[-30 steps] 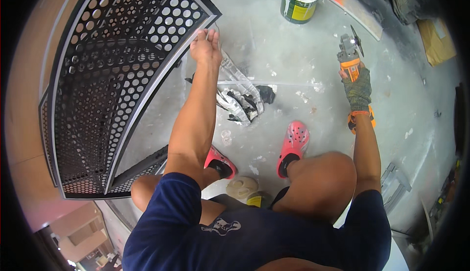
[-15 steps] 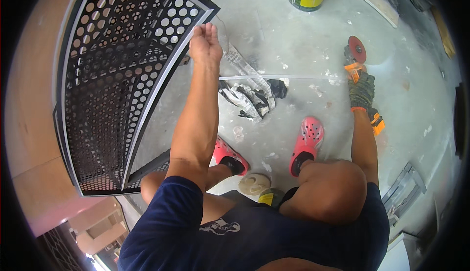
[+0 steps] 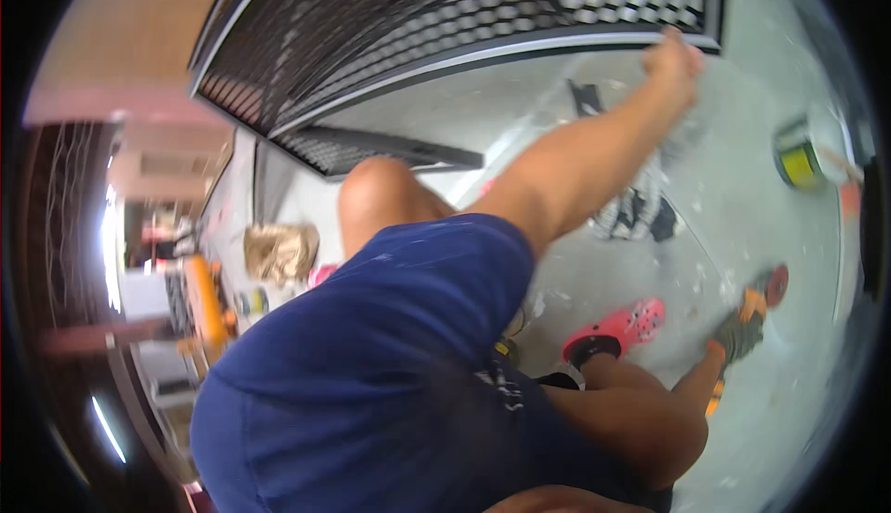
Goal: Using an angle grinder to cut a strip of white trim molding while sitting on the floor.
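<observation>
My gloved right grip (image 3: pixel 740 335) is wrapped round the orange grinder (image 3: pixel 753 305), its long axis slanting up and right, disc (image 3: pixel 778 287) foremost. The black perforated panel (image 3: pixel 445 12) lies well up-left of it — my bare left grip (image 3: pixel 673 63) is nearer, at its edge beside the corner — too blurred to tell whether closed.

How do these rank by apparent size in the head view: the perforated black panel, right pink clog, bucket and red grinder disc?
Perforated black panel
Right pink clog and bucket: too alike to rank
Red grinder disc
</observation>
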`<act>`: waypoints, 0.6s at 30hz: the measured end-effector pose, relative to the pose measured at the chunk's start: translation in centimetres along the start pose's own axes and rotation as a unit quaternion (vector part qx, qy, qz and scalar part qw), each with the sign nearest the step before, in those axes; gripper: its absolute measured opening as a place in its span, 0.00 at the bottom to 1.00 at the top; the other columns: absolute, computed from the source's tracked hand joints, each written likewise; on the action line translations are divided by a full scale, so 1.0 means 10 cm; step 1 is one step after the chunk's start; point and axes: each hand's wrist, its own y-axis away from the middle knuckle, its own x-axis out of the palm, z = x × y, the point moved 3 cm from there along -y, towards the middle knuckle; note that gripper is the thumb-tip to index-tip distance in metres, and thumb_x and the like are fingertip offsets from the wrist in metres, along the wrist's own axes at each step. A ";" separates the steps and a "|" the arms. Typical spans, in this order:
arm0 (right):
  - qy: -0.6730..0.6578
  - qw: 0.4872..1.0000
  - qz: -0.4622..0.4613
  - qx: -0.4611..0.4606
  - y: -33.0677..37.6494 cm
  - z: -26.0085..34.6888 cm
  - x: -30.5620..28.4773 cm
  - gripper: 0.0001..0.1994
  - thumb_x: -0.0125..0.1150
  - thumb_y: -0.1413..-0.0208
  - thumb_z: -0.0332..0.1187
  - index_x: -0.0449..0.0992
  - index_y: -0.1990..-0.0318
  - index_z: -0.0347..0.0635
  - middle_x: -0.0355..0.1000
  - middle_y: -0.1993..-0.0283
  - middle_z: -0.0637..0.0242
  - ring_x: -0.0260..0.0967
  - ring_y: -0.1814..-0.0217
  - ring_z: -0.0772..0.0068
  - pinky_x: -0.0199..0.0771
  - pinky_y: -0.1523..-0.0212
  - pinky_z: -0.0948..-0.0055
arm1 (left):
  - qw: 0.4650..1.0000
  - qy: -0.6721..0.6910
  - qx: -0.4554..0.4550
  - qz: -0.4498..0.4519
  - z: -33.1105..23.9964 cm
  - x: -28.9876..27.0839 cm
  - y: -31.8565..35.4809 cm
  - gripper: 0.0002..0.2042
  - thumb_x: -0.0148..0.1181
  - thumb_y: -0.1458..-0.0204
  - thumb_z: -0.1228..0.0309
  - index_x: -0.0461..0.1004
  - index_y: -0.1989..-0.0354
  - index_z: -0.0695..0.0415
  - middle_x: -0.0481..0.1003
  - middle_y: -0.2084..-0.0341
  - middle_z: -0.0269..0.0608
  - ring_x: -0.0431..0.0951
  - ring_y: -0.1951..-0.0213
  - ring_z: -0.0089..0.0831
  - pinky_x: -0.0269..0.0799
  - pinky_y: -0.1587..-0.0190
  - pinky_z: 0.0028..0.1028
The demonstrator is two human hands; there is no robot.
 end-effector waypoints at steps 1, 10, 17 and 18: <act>0.032 0.997 0.049 0.045 0.12 0.19 -0.03 0.28 0.57 0.45 0.49 0.63 0.38 0.54 0.67 0.47 0.50 0.70 0.48 0.46 0.74 0.53 0.51 | 1.000 0.008 -0.004 -0.007 -0.13 -0.09 0.07 0.10 0.54 0.40 0.62 0.69 0.64 0.57 0.71 0.75 0.38 0.73 0.76 0.28 0.75 0.73 0.28; 0.079 0.995 0.062 0.029 0.37 0.17 0.15 0.30 0.59 0.48 0.52 0.63 0.38 0.56 0.63 0.51 0.53 0.71 0.50 0.46 0.76 0.58 0.49 | 0.996 0.045 -0.045 -0.056 -0.73 -0.38 0.52 0.13 0.53 0.41 0.65 0.70 0.52 0.58 0.73 0.66 0.40 0.76 0.66 0.31 0.77 0.62 0.31; 0.105 0.993 -0.006 -0.050 0.61 0.18 0.15 0.27 0.62 0.49 0.47 0.67 0.42 0.51 0.66 0.51 0.50 0.71 0.52 0.48 0.74 0.57 0.53 | 0.995 0.030 -0.088 -0.044 -0.59 -0.49 0.57 0.14 0.54 0.41 0.63 0.69 0.51 0.56 0.73 0.66 0.39 0.76 0.65 0.29 0.77 0.62 0.29; 0.102 0.993 -0.005 -0.057 0.64 0.11 0.17 0.28 0.62 0.50 0.47 0.66 0.42 0.51 0.66 0.51 0.50 0.71 0.52 0.48 0.74 0.56 0.53 | 0.994 0.015 -0.105 -0.039 -0.45 -0.46 0.54 0.13 0.54 0.41 0.63 0.70 0.53 0.56 0.73 0.67 0.38 0.75 0.66 0.28 0.77 0.63 0.28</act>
